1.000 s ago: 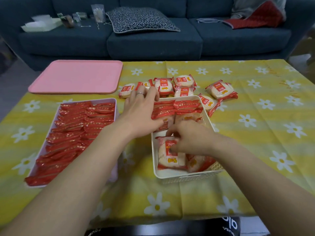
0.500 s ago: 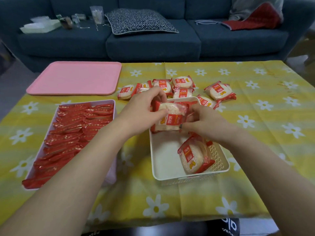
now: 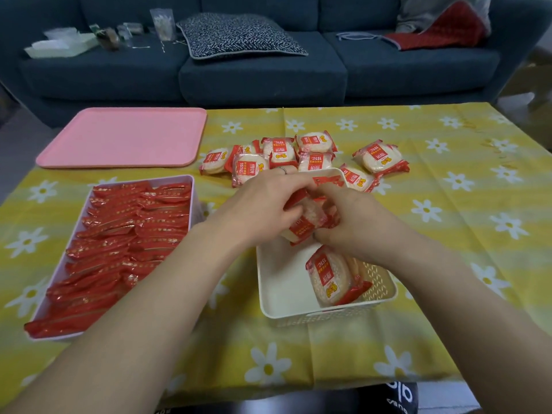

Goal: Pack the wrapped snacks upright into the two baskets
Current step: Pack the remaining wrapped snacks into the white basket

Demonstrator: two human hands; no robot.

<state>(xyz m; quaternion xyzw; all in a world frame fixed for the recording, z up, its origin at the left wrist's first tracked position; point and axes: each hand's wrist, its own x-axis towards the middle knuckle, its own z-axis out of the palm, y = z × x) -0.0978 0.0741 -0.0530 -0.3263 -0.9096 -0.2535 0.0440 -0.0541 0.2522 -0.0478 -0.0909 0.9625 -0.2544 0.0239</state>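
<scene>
A pinkish basket (image 3: pixel 194 186) on the left is packed with several red-wrapped snacks standing on edge. In the middle stands a white basket (image 3: pixel 277 288); one wrapped snack (image 3: pixel 331 279) leans against its near right wall. Over the far half of this basket my left hand (image 3: pixel 263 204) and my right hand (image 3: pixel 355 225) together grip a bunch of wrapped snacks (image 3: pixel 304 225), fingers curled round them from both sides. A heap of loose wrapped snacks (image 3: pixel 310 150) lies on the cloth just beyond the white basket.
A pink tray (image 3: pixel 125 135) lies at the far left of the table. The yellow flowered tablecloth (image 3: pixel 448 204) covers the table. Behind it stands a dark blue sofa (image 3: pixel 263 73) with a patterned cushion and small items.
My hands went from pressing on snacks in the white basket to lifting a bunch out of it; one snack now leans alone at the basket's near right.
</scene>
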